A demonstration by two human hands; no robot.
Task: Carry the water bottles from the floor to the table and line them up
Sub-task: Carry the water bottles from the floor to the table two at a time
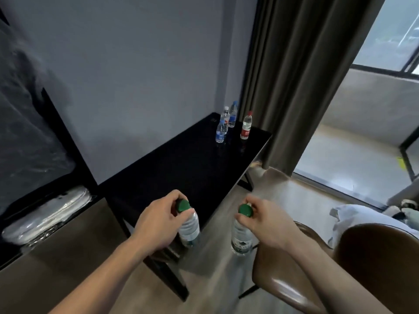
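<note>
Head view. Left hand (pixel 156 223) sits in the lower centre of the frame, fingers (pixel 179 198) curled round the neck and green cap of a clear bottle (pixel 189 230). That bottle hangs upright over the near edge of the black worktop (pixel 181 168); whether it touches the surface, cannot tell.

Right hand (pixel 269 225) is just right of it, fingers (pixel 254 203) pinching the green cap of a second bottle (pixel 241 240). This one hangs upright beside the worktop's near right corner, over the floor (pixel 217 264).

At the far end of the worktop, upper centre of the frame, four bottles stand upright. Three with blue labels cluster close together: front one (pixel 220 132), white-capped one (pixel 225 115) behind it, blue-capped one (pixel 232 115) furthest back. A red-capped, red-labelled bottle (pixel 246 129) stands apart to their right, near the worktop's right edge.

A brown curtain (pixel 294 75) hangs behind the far end. A brown chair (pixel 328 268) fills the lower right. A window (pixel 390 35) shows at upper right.
</note>
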